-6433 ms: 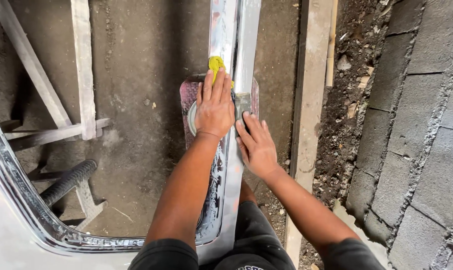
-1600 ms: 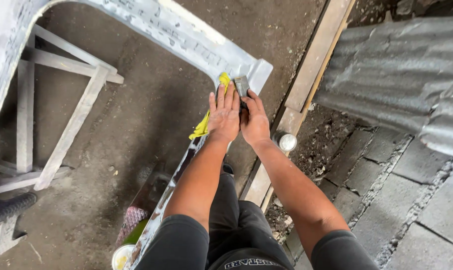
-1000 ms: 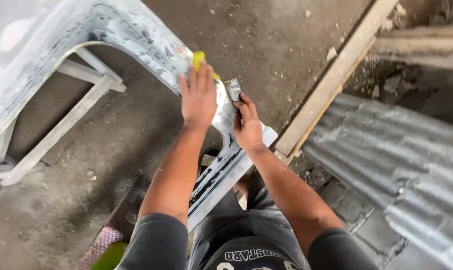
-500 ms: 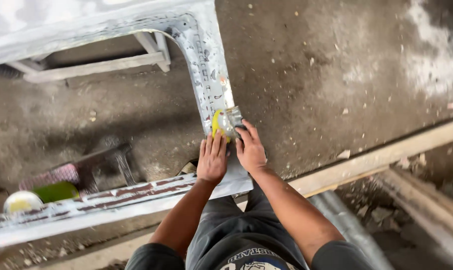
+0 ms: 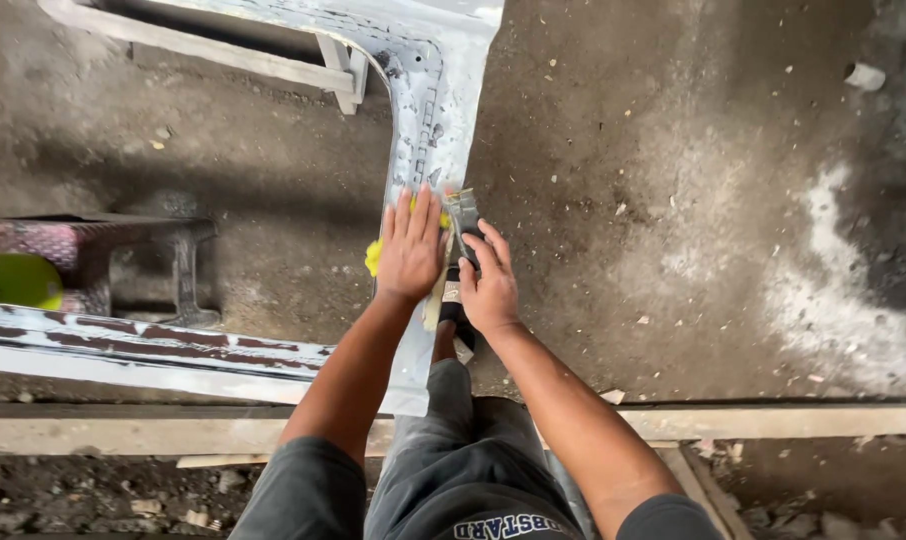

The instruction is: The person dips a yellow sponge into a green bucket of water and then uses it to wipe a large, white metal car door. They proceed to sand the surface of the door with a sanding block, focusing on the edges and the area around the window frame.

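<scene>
Dark grey short sleeves, grey trousers, bare forearms.

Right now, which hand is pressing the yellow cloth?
The left hand, lying flat on the yellow cloth on the panel. The right hand holds a small sanding block instead.

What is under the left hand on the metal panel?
A yellow cloth shows past the left hand, pressed on the grey metal panel. Most of the cloth lies hidden beneath the palm.

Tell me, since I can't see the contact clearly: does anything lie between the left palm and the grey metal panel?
Yes. A yellow cloth lies under the left hand, pressed flat against the grey metal panel. The right hand holds a small grey block directly against the panel.
</scene>
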